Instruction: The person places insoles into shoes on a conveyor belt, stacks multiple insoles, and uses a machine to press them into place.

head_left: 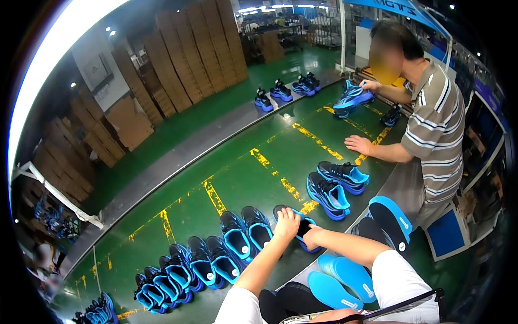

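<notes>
A black-and-blue sneaker [309, 227] stands on the green belt in front of me, its opening toward me. My left hand [287, 222] is closed over the shoe's upper from the left. My right hand [313, 237] is at the shoe's opening, with its fingertips partly hidden inside. To the left of my hands runs a row of like sneakers [236, 237], with round white stickers inside several of them. Blue insoles [333, 289] lie below my right forearm, and black insoles [294, 298] lie between my arms.
Another pair of sneakers [329, 197] stands to the right on the green belt [243, 178], which has yellow marks. Across the corner a co-worker [437, 124] holds a blue sneaker [353, 98]. More shoes [280, 92] sit on the far metal ledge. More insoles [389, 218] lie at the right.
</notes>
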`<state>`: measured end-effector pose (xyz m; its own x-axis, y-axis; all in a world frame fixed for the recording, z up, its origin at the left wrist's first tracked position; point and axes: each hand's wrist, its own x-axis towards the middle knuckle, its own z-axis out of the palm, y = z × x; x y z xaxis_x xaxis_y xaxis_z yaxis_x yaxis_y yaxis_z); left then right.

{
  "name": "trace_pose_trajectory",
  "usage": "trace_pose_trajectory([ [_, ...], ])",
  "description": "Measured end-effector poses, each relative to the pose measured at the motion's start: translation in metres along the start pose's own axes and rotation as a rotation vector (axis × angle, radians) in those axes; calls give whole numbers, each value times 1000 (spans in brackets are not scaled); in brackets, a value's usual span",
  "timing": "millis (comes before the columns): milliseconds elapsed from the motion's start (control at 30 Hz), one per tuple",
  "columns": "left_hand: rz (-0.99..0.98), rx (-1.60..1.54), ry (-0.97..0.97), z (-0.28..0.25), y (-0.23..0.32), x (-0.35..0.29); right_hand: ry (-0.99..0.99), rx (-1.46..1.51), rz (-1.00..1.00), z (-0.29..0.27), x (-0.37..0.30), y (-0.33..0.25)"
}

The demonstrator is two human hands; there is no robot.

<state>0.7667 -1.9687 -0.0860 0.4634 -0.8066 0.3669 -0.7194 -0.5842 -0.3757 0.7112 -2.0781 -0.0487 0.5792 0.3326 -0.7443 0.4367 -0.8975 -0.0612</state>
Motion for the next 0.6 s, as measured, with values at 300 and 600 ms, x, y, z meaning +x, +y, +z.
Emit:
trace_pose_trajectory([
  [300, -694, -551, 305, -30, -64, 34, 361, -115, 96, -57, -67, 54],
  [600, -1091, -1750, 300, -13, -41, 14, 235, 232, 672, 5, -241, 237],
])
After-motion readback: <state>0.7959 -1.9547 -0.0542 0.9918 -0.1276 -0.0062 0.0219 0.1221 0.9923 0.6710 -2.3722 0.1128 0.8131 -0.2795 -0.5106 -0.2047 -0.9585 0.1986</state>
